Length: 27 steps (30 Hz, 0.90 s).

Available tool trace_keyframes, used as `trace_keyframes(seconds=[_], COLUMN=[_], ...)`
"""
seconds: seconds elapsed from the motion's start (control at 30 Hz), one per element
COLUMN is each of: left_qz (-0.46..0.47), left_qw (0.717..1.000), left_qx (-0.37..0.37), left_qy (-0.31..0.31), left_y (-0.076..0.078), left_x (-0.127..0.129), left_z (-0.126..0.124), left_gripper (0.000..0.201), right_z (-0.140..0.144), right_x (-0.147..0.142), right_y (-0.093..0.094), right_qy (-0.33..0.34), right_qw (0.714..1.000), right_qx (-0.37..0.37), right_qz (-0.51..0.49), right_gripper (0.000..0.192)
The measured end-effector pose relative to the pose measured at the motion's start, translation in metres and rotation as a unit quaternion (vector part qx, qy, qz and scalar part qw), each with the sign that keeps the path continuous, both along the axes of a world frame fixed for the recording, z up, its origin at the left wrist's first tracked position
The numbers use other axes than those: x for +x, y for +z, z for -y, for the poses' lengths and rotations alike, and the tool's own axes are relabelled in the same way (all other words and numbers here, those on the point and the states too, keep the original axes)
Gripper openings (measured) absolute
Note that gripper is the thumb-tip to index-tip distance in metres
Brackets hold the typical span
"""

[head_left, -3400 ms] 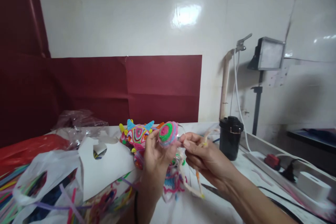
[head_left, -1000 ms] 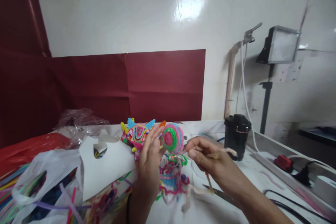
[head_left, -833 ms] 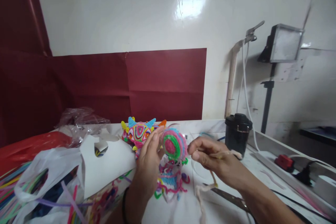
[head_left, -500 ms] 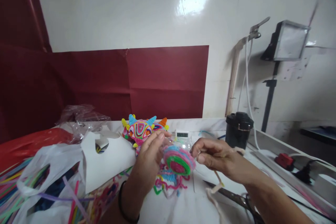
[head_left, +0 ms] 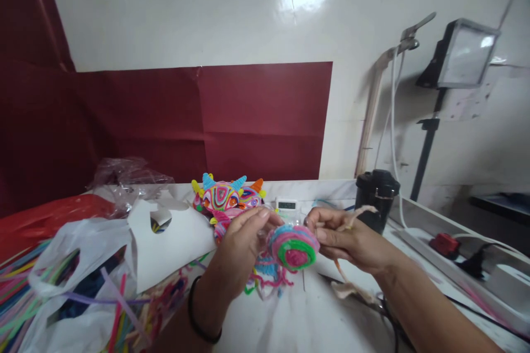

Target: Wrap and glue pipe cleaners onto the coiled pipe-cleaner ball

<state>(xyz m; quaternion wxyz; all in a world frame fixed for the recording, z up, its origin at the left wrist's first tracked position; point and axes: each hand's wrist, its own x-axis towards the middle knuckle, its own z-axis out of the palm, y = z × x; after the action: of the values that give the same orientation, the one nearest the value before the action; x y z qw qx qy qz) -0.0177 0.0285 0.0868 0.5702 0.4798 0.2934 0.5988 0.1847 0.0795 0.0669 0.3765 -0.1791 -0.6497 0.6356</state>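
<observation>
My left hand [head_left: 244, 245] holds a round coil of pipe cleaners [head_left: 293, 245], pink in the middle with green, pink and blue rings. The coil faces down and toward me above the white table [head_left: 314, 320]. My right hand [head_left: 345, 237] pinches a cream pipe cleaner [head_left: 351, 215] at the coil's right edge; its loose end hangs down to the table. Under the coil lies a tangle of bent pink and blue pipe cleaners [head_left: 267, 281]. Behind my left hand sits a finished multicoloured spiked piece [head_left: 226, 198].
A white plastic bag [head_left: 70, 281] with loose coloured pipe cleaners fills the left. White card [head_left: 174, 242] lies beside it. A black cup [head_left: 376, 198], a small digital timer [head_left: 286, 205], scissors [head_left: 372, 300], a lamp on a stand [head_left: 464, 60] and cables stand on the right.
The coil has come down from upright at chest height and tipped its face toward me. My right hand has moved closer to it with the cream pipe cleaner. The timer has come into sight.
</observation>
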Motion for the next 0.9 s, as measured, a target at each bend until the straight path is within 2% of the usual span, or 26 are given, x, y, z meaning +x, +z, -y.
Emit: trace_keyframes(seconds=[0.17,0.37,0.43,0.5,0.6,0.7,0.77,0.8,0.9], left_qz=[0.054,0.041,0.03,0.003,-0.072,-0.141,-0.168,-0.178,-0.193], left_qw=[0.998,0.998,0.999,1.0,0.997,0.986,0.981,0.979,0.976], left_qx=[-0.004,-0.026,-0.02,-0.012,0.012,0.044,0.054,0.056,0.05], left_qy=[-0.022,-0.038,-0.038,-0.023,0.031,0.073,0.084,0.087,0.094], left_y=[0.0,0.003,0.004,0.004,0.003,-0.001,-0.003,-0.004,-0.004], left_x=[0.003,0.003,0.003,0.001,0.0,0.0,0.0,0.0,0.0], left_z=[0.003,0.009,0.009,0.009,0.006,0.003,0.001,0.0,0.0], left_gripper=[0.018,0.015,0.018,0.019,0.016,0.013,0.013,0.014,0.015], right_z=[-0.002,-0.005,-0.004,-0.002,-0.001,-0.001,-0.001,0.0,0.005], right_x=[-0.004,-0.008,-0.006,-0.003,0.005,0.012,0.014,0.015,0.015], right_y=[-0.001,-0.007,-0.004,0.003,0.014,0.017,0.015,0.014,0.015], right_qy=[0.009,0.02,-0.007,-0.07,-0.214,-0.327,-0.357,-0.361,-0.341], right_qw=[0.998,0.997,0.999,0.997,0.966,0.909,0.879,0.869,0.859], right_qx=[-0.047,-0.058,-0.04,0.003,0.108,0.196,0.231,0.245,0.273], right_qz=[-0.048,-0.053,-0.027,0.02,0.099,0.169,0.216,0.236,0.266], right_gripper=[0.024,0.024,0.026,0.033,0.038,0.026,0.017,0.019,0.031])
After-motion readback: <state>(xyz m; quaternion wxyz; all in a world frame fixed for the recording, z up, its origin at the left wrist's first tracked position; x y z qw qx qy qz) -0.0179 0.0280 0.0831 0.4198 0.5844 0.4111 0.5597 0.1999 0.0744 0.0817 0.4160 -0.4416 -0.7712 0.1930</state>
